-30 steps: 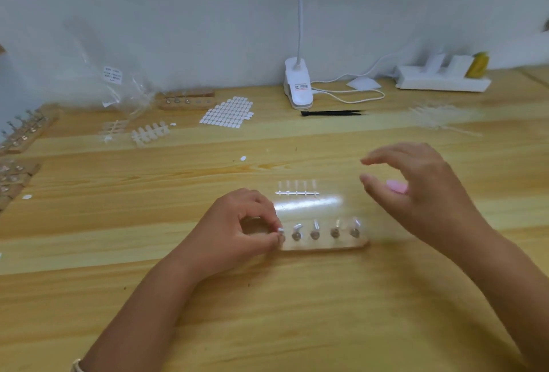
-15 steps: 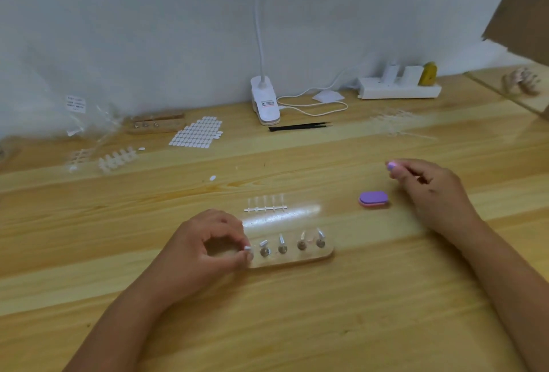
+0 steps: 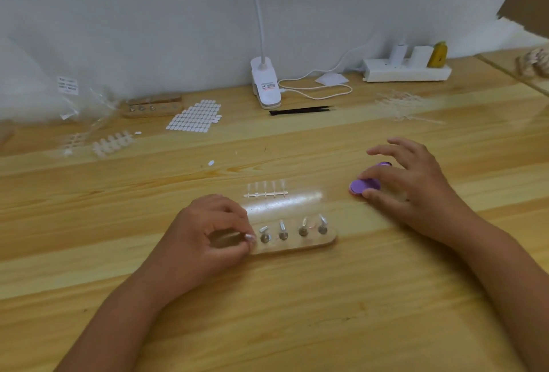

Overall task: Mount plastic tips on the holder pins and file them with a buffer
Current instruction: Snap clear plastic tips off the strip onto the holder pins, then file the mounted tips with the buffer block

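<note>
Buffer (image 3: 364,186) in right grip (image 3: 416,193), lamp label (image 3: 269,86) illegible

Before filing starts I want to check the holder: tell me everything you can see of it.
The holder is a flat strip of pale wood with a rounded right end, lying lengthwise across the table. Four metal pins stand on it, each bearing a clear tip, leaning unevenly. The left hand pinches its left end, hiding that part; nothing else touches it.

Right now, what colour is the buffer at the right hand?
Purple buffer, clearest in the head view.
</note>
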Action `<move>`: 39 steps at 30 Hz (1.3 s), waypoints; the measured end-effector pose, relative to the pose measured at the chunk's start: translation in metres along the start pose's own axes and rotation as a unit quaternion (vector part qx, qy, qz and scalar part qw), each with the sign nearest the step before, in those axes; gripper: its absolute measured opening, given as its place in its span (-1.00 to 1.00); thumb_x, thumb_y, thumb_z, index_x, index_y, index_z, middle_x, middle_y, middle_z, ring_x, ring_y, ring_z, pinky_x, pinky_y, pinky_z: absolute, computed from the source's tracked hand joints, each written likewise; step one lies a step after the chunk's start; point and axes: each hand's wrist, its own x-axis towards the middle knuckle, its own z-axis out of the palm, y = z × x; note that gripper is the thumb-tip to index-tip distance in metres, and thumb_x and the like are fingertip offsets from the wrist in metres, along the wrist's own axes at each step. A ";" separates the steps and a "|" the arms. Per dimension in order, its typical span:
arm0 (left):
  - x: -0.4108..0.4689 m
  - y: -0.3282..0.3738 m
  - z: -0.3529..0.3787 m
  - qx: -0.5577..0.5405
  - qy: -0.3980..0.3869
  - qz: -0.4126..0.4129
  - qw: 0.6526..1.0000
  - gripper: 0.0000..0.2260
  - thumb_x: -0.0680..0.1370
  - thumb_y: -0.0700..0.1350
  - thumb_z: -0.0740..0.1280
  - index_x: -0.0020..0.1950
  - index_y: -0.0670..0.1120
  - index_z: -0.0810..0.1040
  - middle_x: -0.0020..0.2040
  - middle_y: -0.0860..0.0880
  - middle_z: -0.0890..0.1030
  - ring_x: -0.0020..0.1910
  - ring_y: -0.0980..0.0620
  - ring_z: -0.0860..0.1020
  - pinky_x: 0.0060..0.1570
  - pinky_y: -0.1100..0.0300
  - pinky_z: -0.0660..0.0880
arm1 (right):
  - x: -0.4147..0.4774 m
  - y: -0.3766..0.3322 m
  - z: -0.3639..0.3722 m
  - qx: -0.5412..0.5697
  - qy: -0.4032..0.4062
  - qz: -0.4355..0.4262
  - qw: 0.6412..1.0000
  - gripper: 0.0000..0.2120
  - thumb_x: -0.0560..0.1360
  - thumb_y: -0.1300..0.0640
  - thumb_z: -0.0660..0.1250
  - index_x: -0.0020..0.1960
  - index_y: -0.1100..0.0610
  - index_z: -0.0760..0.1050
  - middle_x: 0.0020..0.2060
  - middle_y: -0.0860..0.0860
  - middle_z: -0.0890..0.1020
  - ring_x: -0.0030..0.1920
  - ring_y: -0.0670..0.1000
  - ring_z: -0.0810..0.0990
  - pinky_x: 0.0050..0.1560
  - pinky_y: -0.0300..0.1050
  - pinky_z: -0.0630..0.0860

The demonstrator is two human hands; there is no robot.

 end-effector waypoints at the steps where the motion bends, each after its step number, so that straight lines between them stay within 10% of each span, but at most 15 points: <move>1: -0.001 0.002 0.000 0.010 0.004 0.005 1.000 -0.91 0.37 0.01 0.45 -0.23 0.02 0.71 -0.18 0.16 0.64 -0.08 0.10 0.61 0.13 0.10 0.47 | 0.001 -0.002 0.001 -0.005 0.008 -0.001 1.000 -0.84 0.49 0.11 0.51 0.05 0.12 0.69 0.23 0.11 0.61 0.40 0.28 0.41 0.36 0.28 0.32; 10: -0.005 0.014 0.005 -0.015 0.115 -0.023 0.993 -0.89 0.39 -0.22 0.56 -0.20 -0.02 0.71 -0.23 0.17 0.70 -0.14 0.20 0.65 0.06 0.23 0.53 | 0.009 -0.061 -0.006 0.217 0.079 0.005 0.973 -0.84 0.63 -0.05 0.28 0.20 -0.13 0.50 0.06 -0.27 0.59 0.05 -0.28 0.53 0.08 -0.52 0.36; 17: -0.002 0.027 0.019 -0.311 0.128 -0.092 0.937 -0.92 0.41 -0.05 0.47 -0.13 0.00 0.71 -0.17 -0.03 0.72 -0.19 0.00 0.68 -0.14 0.25 0.55 | 0.019 -0.118 0.019 0.251 0.088 -0.174 0.948 -0.70 0.66 0.19 0.20 0.38 0.14 0.42 0.12 0.01 0.57 0.16 -0.03 0.58 0.24 -0.22 0.46; 33: -0.005 0.048 0.026 -0.165 0.183 -0.036 0.968 -0.78 0.48 -0.15 0.39 0.04 0.15 0.63 -0.23 0.14 0.64 -0.17 0.14 0.57 -0.11 0.21 0.49 | -0.003 -0.112 0.031 0.243 0.125 -0.172 0.946 -0.70 0.68 0.19 0.02 0.31 0.14 0.44 -0.03 -0.11 0.44 -0.17 -0.25 0.45 -0.12 -0.48 0.34; 39: -0.007 0.053 0.029 -0.133 0.199 0.007 0.971 -0.76 0.45 -0.10 0.41 0.08 0.13 0.65 -0.15 0.17 0.66 -0.18 0.17 0.59 -0.18 0.22 0.50 | -0.002 -0.114 0.032 0.212 0.114 -0.194 0.951 -0.73 0.70 0.01 0.12 0.35 0.07 0.39 0.09 -0.26 0.42 0.03 -0.28 0.50 0.04 -0.30 0.52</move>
